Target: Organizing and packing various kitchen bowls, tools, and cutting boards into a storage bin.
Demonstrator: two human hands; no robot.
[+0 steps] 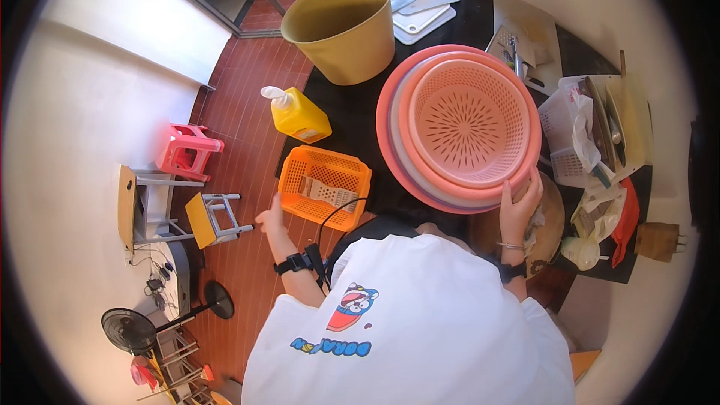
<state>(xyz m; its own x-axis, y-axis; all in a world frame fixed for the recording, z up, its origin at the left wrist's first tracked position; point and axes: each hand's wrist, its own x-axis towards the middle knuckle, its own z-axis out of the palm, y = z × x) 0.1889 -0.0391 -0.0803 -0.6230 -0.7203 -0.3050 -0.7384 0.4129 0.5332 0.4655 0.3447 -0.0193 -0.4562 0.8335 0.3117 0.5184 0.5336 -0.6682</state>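
A stack of round plastic basins with a pink colander (471, 124) nested on top stands on the black table. My right hand (521, 206) grips the near right rim of the outer pink basin (390, 142), thumb on the edge. My left hand (271, 217) is beside the near left corner of an orange rectangular basket (291, 172), fingers apart and holding nothing; I cannot tell whether it touches the basket. A pale slotted grater-like piece (322, 192) lies inside the basket.
Behind the basket are a yellow pump bottle (304, 116) and a large tan bucket (341, 30). Cutting boards (424, 11) lie at the back. At right stand a white basket (562, 131) and plastic bags (600, 210). Stools (214, 221) and a fan (129, 330) are at left.
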